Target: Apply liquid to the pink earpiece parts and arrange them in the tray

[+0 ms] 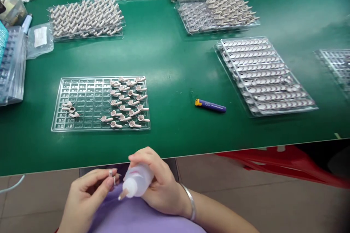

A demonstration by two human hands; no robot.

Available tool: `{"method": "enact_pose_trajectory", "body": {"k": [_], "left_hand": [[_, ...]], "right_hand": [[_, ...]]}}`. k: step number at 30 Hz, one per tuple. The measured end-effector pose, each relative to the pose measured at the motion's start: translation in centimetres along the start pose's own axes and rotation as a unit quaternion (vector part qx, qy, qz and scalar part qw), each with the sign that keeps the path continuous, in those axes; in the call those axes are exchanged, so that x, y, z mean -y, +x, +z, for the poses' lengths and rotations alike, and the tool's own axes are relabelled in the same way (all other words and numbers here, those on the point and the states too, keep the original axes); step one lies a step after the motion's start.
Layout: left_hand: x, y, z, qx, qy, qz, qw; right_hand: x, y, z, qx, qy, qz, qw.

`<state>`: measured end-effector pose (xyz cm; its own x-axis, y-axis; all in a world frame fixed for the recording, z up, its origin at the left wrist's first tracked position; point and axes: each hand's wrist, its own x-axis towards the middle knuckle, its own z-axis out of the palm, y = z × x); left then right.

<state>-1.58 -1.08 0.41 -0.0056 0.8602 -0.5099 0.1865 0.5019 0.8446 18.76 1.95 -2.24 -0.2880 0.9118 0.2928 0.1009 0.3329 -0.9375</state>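
Over my lap, below the table's front edge, my left hand (89, 194) pinches a small white earbud part (111, 173) between thumb and fingers; the fingers partly hide it. My right hand (162, 182) is wrapped round a translucent squeeze bottle (140, 179) with a white cap. Its narrow brownish nozzle (123, 193) points down and left, close to my left hand but apart from the part. Beyond my hands lies a clear plastic tray (90, 125). Beige earbud shells with stems (125, 107) fill its right side, and several loose ones (71, 110) rest at its left.
On the green table (169, 62) lies a purple lighter (212, 106). To its right is a tray of white oval parts (262, 69). Filled trays (86, 18) stand farther back. Stacked trays (13, 65) and a plastic bag (40, 40) are at left. A red stool (273, 162) is below right.
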Motion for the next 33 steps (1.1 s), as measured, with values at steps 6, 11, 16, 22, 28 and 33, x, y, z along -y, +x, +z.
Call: {"method": "enact_pose_trajectory", "body": {"k": [6,11,16,22,28,33], "left_hand": [[2.2,0.0,1.8,0.022,-0.203,-0.204,0.957],[2.7,0.5,2.5,0.017,-0.238,-0.223,0.945],[2.5,0.9,2.8,0.005,-0.247,-0.223,0.943],[1.7,1.1,2.9,-0.006,-0.252,-0.224,0.941],[1.5,1.1,2.9,-0.012,-0.249,-0.229,0.941],[1.6,1.2,2.9,-0.026,-0.259,-0.238,0.936]], "right_hand": [[-0.9,-0.6,1.1,0.010,-0.101,-0.104,0.989],[-1.5,-1.0,1.3,0.010,-0.150,-0.117,0.982],[-1.5,-1.0,1.5,-0.004,-0.158,-0.111,0.981],[-1.5,-1.0,1.6,-0.007,-0.163,-0.104,0.981],[-1.5,-1.0,1.6,-0.005,-0.153,-0.109,0.982],[-1.4,-0.9,1.6,-0.008,-0.155,-0.110,0.982]]}}
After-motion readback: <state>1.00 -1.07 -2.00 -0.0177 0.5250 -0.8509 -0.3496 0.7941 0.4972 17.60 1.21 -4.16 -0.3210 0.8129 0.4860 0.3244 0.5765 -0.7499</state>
